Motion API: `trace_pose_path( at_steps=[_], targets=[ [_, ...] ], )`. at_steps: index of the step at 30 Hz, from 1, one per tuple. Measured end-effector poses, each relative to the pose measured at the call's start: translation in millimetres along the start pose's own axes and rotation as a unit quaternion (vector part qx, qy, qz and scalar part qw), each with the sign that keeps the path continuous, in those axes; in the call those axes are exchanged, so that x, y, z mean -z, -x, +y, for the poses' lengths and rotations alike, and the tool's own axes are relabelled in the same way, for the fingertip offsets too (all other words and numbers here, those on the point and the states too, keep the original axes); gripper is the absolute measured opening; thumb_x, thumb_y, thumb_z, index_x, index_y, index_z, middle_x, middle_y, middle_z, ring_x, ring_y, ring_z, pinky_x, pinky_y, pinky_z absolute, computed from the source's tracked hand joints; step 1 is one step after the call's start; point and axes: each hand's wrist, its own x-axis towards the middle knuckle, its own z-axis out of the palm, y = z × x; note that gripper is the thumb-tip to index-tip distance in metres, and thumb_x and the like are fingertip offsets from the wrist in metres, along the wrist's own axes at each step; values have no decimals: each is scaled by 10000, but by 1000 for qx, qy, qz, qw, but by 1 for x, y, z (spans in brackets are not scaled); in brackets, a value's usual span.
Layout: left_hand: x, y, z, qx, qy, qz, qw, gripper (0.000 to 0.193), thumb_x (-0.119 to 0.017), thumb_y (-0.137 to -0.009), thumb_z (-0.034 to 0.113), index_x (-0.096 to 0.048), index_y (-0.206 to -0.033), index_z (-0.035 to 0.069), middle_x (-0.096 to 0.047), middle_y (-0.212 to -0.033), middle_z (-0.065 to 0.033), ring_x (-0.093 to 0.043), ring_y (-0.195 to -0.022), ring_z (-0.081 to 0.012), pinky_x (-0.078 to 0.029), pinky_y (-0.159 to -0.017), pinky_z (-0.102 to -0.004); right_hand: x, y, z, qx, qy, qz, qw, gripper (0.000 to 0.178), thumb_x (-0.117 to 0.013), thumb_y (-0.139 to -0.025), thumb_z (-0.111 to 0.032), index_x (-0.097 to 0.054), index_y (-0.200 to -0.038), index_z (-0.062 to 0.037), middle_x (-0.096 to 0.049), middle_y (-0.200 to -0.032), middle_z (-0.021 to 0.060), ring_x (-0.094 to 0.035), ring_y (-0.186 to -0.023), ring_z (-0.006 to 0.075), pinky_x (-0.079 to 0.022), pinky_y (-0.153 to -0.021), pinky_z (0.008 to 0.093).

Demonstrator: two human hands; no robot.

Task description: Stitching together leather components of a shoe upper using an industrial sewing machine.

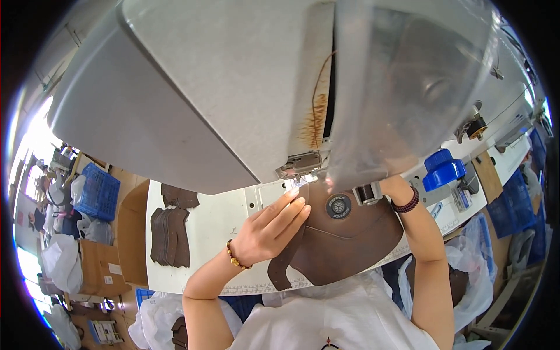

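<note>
A dark brown leather panel (350, 251) with a round black emblem (338, 206) lies on the white bed of a sewing machine (192, 76). Along its left edge runs a narrow brown leather strip (282, 265). My left hand (268, 230) has its fingers closed together on the strip, tips close to the presser foot (301, 169). My right hand (382, 154) reaches round to the panel's far right side, blurred behind the clear plastic cover (402, 76); its fingers are mostly hidden. Brown thread hangs down the machine's front to the needle area.
Stacked brown leather pieces (169, 236) lie on the table's left. A blue knob (443, 170) and metal roller (367, 193) stand at the right. Plastic bags (160, 318) hang below the front edge. Cardboard boxes (99, 265) and a blue crate (98, 191) are on the left.
</note>
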Motion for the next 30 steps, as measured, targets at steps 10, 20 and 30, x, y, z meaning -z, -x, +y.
trace_pose_path(
  at_steps=[10,20,30],
  targets=[
    [4,-7,-4,-18,3,-27,999,296,-644,-663,7,-656,-953,-49,-633,-1024,-162,-632,-989,-305,-570,-791,-340,4,0,15,18,93,-23,995,395,-797,-688,-172,-667,-1053,-99,-662,-1063,93,-636,-971,255,-508,-838,356],
    [4,-11,-13,-37,-27,15,999,218,-658,-685,8,-656,-901,-18,-653,-933,-93,-637,-918,-205,-566,-764,-282,12,3,56,-116,-491,-70,861,307,-622,-847,-97,-599,-1146,-31,-620,-1152,122,-607,-1052,232,-507,-882,339],
    [5,-13,-17,-25,14,14,1000,305,-643,-626,33,-647,-919,-53,-648,-930,-153,-644,-875,-273,-571,-746,-340,29,13,53,22,-289,-123,949,358,-541,-876,-86,-538,-1201,63,-573,-1216,171,-564,-1119,279,-450,-968,389]
  ],
)
